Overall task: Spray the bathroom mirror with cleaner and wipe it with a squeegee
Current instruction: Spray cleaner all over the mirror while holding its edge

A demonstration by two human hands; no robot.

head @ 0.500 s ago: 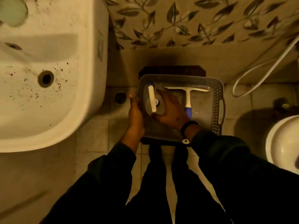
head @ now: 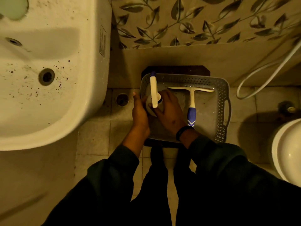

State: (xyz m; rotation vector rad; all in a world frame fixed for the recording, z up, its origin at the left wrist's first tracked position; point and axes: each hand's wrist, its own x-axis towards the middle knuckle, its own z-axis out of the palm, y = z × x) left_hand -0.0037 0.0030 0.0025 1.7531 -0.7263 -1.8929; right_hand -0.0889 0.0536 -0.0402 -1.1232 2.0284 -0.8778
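From the head camera, both hands wrap a spray bottle [head: 154, 101] at the left end of a grey perforated basket [head: 220, 101]: left hand [head: 140, 114] and right hand [head: 170, 111] curl around its body. A squeegee [head: 191, 101] lies inside the basket, right of the bottle.
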